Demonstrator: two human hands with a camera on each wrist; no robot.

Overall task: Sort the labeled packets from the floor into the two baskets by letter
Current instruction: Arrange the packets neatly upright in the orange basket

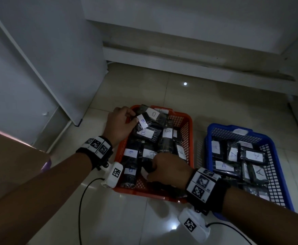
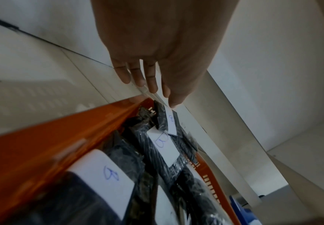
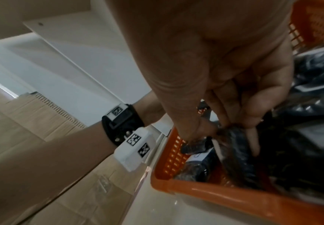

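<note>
Black plastic packets, each with a white paper label, fill both baskets. Left hand (image 1: 120,121): thumb and fingertips pinch the corner of a packet labelled B (image 1: 141,123) at the far left end of the orange basket (image 1: 189,131), the other fingers hanging straight in the left wrist view. Right hand (image 1: 167,167): fingers curled round a dark packet (image 3: 232,146) at the near end of the same basket (its label mostly hidden). Orange basket contents: packets with handwritten blue "B" on every label that can be read. Blue basket (image 1: 275,167), just to the right and apart from the orange one: packets marked "A" (image 1: 223,165). Both wrists carry black straps with white blocks bearing black-and-white square codes. Surface: glossy pale floor tiles (image 1: 144,223) reflecting light spots. Surroundings: white panels and walls behind, brown cardboard (image 3: 22,121) flat at the left, black cables trailing on the tiles.
</note>
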